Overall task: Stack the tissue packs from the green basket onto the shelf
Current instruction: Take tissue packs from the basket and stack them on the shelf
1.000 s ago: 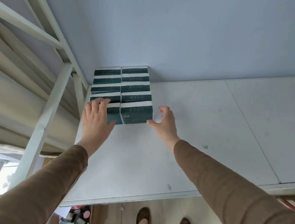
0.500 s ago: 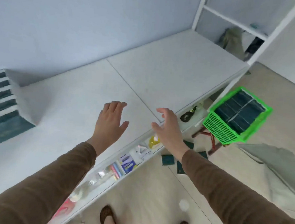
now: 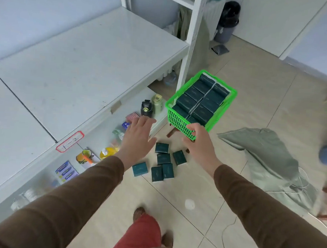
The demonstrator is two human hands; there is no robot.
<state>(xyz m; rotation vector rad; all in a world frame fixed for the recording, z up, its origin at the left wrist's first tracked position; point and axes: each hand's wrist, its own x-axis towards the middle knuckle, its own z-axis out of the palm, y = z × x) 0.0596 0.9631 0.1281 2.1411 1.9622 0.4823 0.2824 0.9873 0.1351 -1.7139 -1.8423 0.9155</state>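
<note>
A green basket point(image 3: 224, 107) sits on a small stool beside the white shelf point(image 3: 81, 62), filled with dark teal tissue packs point(image 3: 198, 99) in two rows. Several more dark teal loose packs point(image 3: 162, 164) lie scattered on the floor below it. My left hand point(image 3: 138, 139) hovers open over the shelf's lower edge, fingers spread, holding nothing. My right hand point(image 3: 198, 140) is at the basket's near corner, its fingers curled near the rim; I cannot tell whether they touch it. The stack on the shelf is out of view.
The shelf's lower level holds bottles point(image 3: 156, 104), a black flask point(image 3: 146, 108) and small packets. A grey sack point(image 3: 269, 157) and white cable lie on the floor at right. A white upright post point(image 3: 190, 47) stands beside the basket. A bin point(image 3: 228, 21) is at the back.
My view has swung from the stacked packs on the shelf's left end down and right to the basket. Both hands left the stack and moved toward the basket, empty.
</note>
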